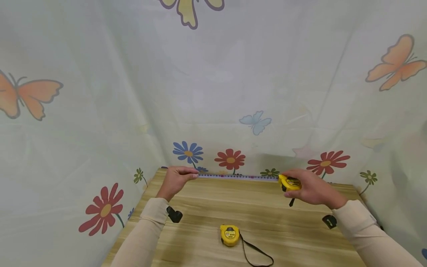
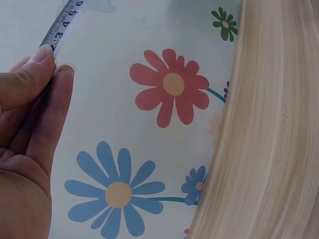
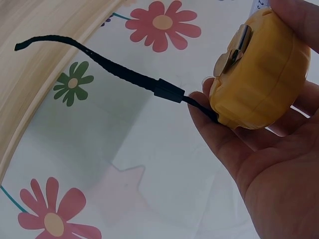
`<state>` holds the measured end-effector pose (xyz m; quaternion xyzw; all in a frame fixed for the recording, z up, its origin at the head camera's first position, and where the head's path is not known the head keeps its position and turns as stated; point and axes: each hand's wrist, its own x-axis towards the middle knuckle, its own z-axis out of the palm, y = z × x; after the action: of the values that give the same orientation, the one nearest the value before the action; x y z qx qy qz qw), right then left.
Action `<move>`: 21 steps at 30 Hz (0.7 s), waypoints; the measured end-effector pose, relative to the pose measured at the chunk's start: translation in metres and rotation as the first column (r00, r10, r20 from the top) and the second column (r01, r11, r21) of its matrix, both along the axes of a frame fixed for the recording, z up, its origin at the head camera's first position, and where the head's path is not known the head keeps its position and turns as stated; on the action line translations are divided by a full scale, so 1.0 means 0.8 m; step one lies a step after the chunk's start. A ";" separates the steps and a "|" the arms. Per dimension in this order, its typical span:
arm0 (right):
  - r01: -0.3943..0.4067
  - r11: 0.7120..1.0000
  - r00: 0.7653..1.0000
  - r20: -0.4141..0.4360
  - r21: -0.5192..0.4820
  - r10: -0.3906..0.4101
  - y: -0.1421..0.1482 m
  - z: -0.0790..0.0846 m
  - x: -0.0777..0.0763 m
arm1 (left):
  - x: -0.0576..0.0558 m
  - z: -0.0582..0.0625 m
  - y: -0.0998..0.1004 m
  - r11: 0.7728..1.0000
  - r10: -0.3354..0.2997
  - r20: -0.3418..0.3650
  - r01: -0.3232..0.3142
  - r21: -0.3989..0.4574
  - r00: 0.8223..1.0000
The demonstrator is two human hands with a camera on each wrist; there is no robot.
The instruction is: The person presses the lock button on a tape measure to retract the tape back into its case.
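My right hand (image 1: 311,187) grips a yellow tape measure (image 1: 289,183), its black wrist strap (image 3: 124,74) hanging free in the right wrist view. From its case a white tape blade (image 1: 238,177) runs straight across to my left hand (image 1: 176,181). There the thumb and fingers pinch the blade's end; in the left wrist view the blade (image 2: 64,25) shows low numbers just past the fingertips, which hide its tip. A second yellow tape measure (image 1: 229,235) lies on the wooden table nearer to me, with its black strap (image 1: 255,252) looped to the right.
The wood-grain table (image 1: 200,207) reaches back to a pale curtain (image 1: 213,81) printed with flowers and butterflies, which also hangs on both sides. Black pieces on straps sit at the left wrist (image 1: 174,214) and right wrist (image 1: 329,221).
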<state>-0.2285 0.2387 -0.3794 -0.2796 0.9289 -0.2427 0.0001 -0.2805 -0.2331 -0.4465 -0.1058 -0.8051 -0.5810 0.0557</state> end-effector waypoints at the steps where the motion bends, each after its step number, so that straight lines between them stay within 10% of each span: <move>1: -0.002 1.000 1.000 0.002 -0.001 0.002 -0.001 0.000 0.000 | 0.000 0.000 0.000 1.000 0.000 -0.002 0.000 0.001 1.000; 21: -0.008 1.000 1.000 0.006 -0.006 0.008 0.002 -0.002 -0.001 | 0.000 0.002 0.014 1.000 -0.022 -0.010 0.022 -0.015 1.000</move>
<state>-0.2293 0.2402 -0.3813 -0.2827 0.9270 -0.2465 0.0028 -0.2807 -0.2215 -0.4451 -0.1180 -0.8078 -0.5750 0.0527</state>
